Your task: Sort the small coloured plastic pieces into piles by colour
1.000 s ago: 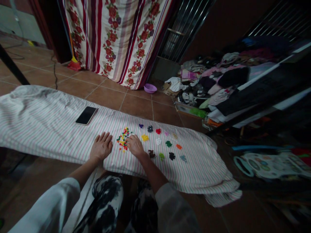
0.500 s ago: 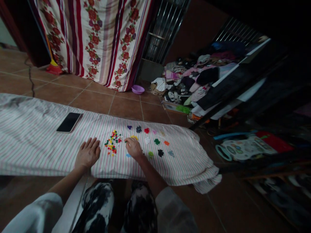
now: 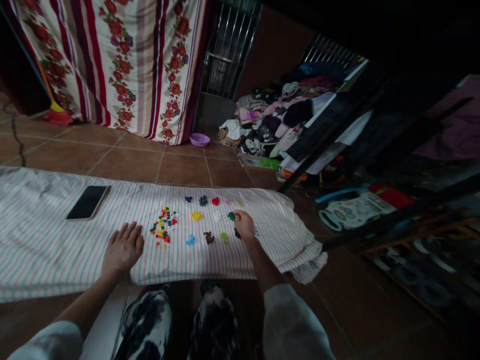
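Observation:
My left hand lies flat on the striped cloth, fingers stretched out. Just right of it is a loose mixed heap of small coloured beads, mostly red, yellow, orange and green. My right hand is over the green pile, its thumb and fingertips pinched together there; whatever is between them is too small to make out. Around it are single-colour piles: yellow, white, red, dark grey, brown, light blue and lime green. The black pile is partly hidden by my right hand.
A phone lies on the cloth at the left. Beyond the cloth, a purple basin stands on the tiled floor near a floral curtain. Heaped clothes and a toy panel are to the right.
My right hand has moved right, from beside the mixed heap to the green pile, uncovering the yellow and brown piles. My left hand stays flat on the cloth. The view has shifted.

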Demonstrator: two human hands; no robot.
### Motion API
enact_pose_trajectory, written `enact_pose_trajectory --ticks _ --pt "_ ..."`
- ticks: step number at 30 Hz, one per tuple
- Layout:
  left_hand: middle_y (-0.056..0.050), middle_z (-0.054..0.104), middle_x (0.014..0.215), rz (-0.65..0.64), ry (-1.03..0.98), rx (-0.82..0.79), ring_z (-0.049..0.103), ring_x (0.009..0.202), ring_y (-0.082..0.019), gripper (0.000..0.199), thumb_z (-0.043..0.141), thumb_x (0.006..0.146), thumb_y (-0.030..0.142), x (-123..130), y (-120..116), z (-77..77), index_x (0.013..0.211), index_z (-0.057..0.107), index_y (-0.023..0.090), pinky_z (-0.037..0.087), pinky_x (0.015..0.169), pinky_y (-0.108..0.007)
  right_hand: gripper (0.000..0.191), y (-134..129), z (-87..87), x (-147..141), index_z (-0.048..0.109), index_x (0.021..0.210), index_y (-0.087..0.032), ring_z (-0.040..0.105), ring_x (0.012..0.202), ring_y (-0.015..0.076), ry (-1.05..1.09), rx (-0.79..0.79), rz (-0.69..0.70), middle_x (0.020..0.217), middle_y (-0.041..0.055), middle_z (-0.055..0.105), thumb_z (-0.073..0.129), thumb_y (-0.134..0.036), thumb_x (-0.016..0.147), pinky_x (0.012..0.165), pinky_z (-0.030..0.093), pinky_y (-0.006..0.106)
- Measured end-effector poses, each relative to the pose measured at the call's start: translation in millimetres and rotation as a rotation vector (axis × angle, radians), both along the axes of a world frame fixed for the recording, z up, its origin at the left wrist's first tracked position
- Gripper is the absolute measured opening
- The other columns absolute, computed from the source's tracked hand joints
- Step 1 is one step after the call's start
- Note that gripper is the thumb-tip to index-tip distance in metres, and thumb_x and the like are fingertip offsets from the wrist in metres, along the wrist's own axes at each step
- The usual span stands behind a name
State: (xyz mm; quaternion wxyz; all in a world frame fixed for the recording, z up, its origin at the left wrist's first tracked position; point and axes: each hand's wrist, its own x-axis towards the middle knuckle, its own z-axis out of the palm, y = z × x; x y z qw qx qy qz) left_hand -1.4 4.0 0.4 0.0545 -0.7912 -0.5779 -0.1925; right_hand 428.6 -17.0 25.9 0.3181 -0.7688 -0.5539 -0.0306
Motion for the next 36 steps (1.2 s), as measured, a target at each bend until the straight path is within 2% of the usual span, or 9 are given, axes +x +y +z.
enact_pose_trajectory --ticks 3,8,20,25,36 --pt "-0.014 0.058 0.135 -0.012 0.014 -0.008 0.047 0.131 -0.031 0.047 0.03 0.09 0.035 0 -1 2.1 0.122 0.061 0.017 0.036 0.107 -0.05 0.032 0 0.8 14 0.071 0.081 -0.021 0.064 0.08 0.0149 0.01 -0.022 -0.054 0.082 0.0021 0.071 0.043 -0.008 0.073 0.082 0.049 0.026" --pt "-0.015 0.058 0.135 -0.003 0.031 -0.026 0.046 0.132 -0.032 0.05 0.028 0.09 0.036 0 -1 2.6 0.122 0.06 0.014 0.036 0.108 -0.05 0.033 8 3.2 23 0.072 0.082 -0.019 0.066 0.084 0.0161 0.03 -0.1 -0.067 0.087 0.0051 0.073 0.043 -0.004 0.072 0.084 0.049 0.028" --pt "-0.014 0.058 0.136 -0.004 0.093 0.021 0.048 0.131 -0.03 0.05 0.028 0.092 0.035 0 0 -1.3 0.123 0.061 0.014 0.036 0.107 -0.048 0.037 23 -11.1 18 0.074 0.089 -0.015 0.066 0.093 0.0169 0.016 -0.243 -0.042 0.094 0.0096 0.073 0.047 0.004 0.073 0.088 0.047 0.026" --pt "-0.014 0.057 0.137 0.009 0.096 -0.011 0.046 0.132 -0.03 0.051 0.027 0.093 0.034 0 0 0.3 0.124 0.06 0.011 0.035 0.108 -0.048 0.038 22 -11.0 19 0.074 0.091 -0.017 0.065 0.098 0.0157 0.017 -0.281 -0.04 0.098 0.0073 0.073 0.049 0.004 0.072 0.091 0.044 0.022" --pt "-0.015 0.057 0.136 -0.005 0.067 -0.001 0.045 0.132 -0.031 0.052 0.028 0.092 0.034 0 1 -3.4 0.124 0.061 0.01 0.035 0.108 -0.049 0.039 21 -8.6 20 0.072 0.098 -0.018 0.065 0.098 0.0151 0.064 -0.286 -0.06 0.102 0.0067 0.072 0.047 0.001 0.075 0.089 0.045 0.022"
